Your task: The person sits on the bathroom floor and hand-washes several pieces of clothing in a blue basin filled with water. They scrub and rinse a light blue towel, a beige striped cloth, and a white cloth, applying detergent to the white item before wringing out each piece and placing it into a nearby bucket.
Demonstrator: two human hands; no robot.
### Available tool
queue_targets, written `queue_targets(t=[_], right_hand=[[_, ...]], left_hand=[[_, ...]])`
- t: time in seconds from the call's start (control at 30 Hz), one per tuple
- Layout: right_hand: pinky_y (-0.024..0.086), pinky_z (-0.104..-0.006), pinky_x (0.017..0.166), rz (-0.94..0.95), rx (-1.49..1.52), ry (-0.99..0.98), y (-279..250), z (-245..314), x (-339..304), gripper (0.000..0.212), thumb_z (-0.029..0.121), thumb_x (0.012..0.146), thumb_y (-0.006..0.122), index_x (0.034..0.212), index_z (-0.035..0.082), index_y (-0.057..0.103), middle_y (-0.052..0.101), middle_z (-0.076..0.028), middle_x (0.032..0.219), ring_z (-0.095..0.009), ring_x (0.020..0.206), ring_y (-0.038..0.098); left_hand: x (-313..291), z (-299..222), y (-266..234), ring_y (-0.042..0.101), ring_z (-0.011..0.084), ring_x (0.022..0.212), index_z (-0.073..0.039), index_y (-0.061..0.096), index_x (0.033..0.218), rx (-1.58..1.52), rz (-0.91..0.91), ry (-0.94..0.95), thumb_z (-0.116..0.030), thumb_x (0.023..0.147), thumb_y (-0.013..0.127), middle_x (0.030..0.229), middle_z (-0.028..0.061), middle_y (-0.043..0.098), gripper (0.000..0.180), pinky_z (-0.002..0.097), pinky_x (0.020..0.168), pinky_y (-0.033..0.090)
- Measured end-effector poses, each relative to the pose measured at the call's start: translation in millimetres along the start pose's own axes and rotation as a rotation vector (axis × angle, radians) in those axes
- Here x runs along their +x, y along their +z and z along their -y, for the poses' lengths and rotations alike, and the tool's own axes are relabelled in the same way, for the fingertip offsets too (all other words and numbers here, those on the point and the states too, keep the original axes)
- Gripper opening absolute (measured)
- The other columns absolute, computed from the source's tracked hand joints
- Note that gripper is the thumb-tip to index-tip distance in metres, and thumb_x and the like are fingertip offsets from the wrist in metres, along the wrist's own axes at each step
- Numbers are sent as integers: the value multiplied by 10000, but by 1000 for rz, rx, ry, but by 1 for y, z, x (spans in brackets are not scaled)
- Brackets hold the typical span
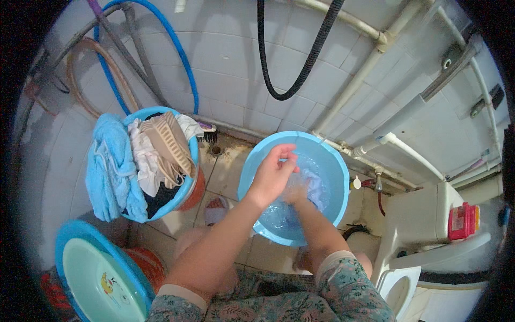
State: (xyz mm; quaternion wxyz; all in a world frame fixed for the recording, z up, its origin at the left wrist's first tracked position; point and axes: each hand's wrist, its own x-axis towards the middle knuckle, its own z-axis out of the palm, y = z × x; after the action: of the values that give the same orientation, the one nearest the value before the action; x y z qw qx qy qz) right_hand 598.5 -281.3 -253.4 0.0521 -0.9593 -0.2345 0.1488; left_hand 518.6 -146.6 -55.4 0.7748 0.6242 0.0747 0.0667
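Observation:
A round light-blue basin (340, 199) with water in it stands on the tiled floor before me. In the water lies a wet pale-blue cloth (317, 189). My right hand (296, 192) is down in the water against this cloth; blur and splashing hide its fingers, so its grip cannot be made out. Above the basin's left part, my left hand (274, 174) is raised out of the water. Its fingers bend loosely, the thumb stands apart, and nothing shows in it.
At left, a blue basket (194, 155) heaped with clothes has a fluffy blue towel (110, 166) over its side. Nested basins (102, 279) lean at lower left. A white toilet (416, 214) is at right. A black hose (292, 94) hangs ahead; a brush (208, 129) lies by the wall.

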Motion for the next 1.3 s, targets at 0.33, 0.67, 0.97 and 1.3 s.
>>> queue_targets(t=[0.33,0.67,0.97,1.3], right_hand=[[423,-305,678,-444,1298,65,-231,-5,-77,234,105,737,675,938,61,565,576,-22,861,-155,781,522],[522,-370,645,-820,1408,-417,-449,67,-169,269,297,726,701,760,119,502,448,-5,637,-135,549,487],[430,-364,640,-597,815,-78,-200,-6,-50,218,251,792,547,799,46,621,601,-122,711,-216,700,561],[44,-702,934,-134,-267,-113,3,7,-46,656,317,751,540,1347,173,308,64,-233,1422,-435,1309,-4]], left_hand=[[-7,15,-13,614,166,759,-31,446,1152,134,-104,111,-155,859,500,967,103,553,323,291,690,466],[-25,11,-15,582,151,793,-60,403,1201,92,-92,93,-150,849,517,1026,80,522,381,276,676,433],[-13,4,-4,578,150,813,-54,363,1234,79,-34,30,-122,851,501,1040,76,497,413,264,699,430],[-12,0,-1,569,153,808,-57,349,1235,197,11,61,-44,838,498,1029,78,488,424,264,715,443]])
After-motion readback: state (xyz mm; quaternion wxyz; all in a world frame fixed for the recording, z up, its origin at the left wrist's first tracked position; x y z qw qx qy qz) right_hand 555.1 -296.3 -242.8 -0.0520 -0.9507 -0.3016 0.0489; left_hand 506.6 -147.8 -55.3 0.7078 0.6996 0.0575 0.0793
